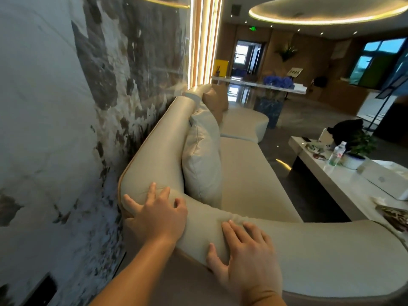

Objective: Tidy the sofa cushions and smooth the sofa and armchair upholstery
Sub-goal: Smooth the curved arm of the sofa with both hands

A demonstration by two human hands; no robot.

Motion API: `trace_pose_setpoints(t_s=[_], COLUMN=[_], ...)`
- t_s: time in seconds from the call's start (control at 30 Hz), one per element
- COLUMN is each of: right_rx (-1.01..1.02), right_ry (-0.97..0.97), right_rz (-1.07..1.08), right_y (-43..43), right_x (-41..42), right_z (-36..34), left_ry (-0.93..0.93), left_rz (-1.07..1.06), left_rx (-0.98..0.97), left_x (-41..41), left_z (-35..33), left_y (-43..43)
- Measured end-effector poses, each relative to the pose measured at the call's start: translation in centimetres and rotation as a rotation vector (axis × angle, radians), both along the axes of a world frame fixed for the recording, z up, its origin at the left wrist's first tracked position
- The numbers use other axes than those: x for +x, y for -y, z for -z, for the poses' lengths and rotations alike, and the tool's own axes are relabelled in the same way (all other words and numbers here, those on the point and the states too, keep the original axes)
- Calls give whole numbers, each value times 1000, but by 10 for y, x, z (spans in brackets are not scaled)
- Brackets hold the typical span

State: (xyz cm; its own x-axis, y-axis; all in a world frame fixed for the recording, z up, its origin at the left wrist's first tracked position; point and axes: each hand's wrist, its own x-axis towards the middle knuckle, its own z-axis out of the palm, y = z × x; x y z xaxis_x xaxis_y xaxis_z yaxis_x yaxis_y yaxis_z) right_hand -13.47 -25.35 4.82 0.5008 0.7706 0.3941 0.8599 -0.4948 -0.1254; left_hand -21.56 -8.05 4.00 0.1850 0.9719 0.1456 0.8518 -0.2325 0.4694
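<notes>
Hands, left hand (157,215) and right hand (247,255), press flat on sofa armrest (309,250).

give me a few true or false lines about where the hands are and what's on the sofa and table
1. Both hands press on the sofa's padded rim. True: the left hand and right hand lie flat on the sofa.
2. The left hand grips the cream cushion. False: the cream cushion stands untouched against the backrest.
3. A tan cushion sits farther along. True: tan cushion.
4. The water bottle lies on the sofa seat. False: the water bottle stands on the coffee table.
</notes>
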Motion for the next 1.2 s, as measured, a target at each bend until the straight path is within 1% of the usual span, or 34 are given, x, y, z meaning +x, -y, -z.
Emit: trace_pose_setpoints(t_s=[0.1, 0.2, 0.23, 0.3, 0.33, 0.37, 0.43, 0.5, 0.6, 0.67, 0.73, 0.77, 0.9, 1.07, 1.2], right_rx=[-16, -163, -229, -336, -377, -403, -423, -404, -402, -406, -423, -423, -398, -393, -426], right_ry=[-35, -111, -154, -216, -239, -278, -371, -358, -276, -296, -340, -352, -301, -250, -217], right_rz=[21, -6, -42, -118, -134, -110, 39, 145, 155, 141, 125, 129, 186, 257, 350], right_y=[-21, -28, -25, -14, -6, 4, 22, 32, 27, 23, 19, 16, 9, 9, -6], right_x=[15, 24, 29, 46, 60, 79, 117, 139, 147, 152, 159, 161, 160, 156, 146], right_z=[-3, -10, -11, -14, -15, -16, -19, -12, 0, -1, -5, -6, -3, -1, 3], left_ry=[-13, -96, -156, -296, -342, -347, -310, -320, -420, -497, -529, -536, -510, -445, -371], left_rz=[37, 93, 151, 373, 486, 577, 727, 834, 865, 865, 874, 880, 903, 988, 1095], left_rx=[-21, -48, 0, 179, 232, 244, 184, 77, -25, -119, -222, -235, -183, -119, -158], left_x=[11, 15, 15, 17, 19, 25, 46, 74, 115, 132, 144, 149, 154, 149, 132], left_z=[-1, -10, -13, -16, -18, -21, -27, -28, -22, -21, -18, -16, -4, 0, -2], left_y=[-22, -26, -23, -15, -10, -4, 8, 20, 30, 30, 26, 24, 20, 20, 10])
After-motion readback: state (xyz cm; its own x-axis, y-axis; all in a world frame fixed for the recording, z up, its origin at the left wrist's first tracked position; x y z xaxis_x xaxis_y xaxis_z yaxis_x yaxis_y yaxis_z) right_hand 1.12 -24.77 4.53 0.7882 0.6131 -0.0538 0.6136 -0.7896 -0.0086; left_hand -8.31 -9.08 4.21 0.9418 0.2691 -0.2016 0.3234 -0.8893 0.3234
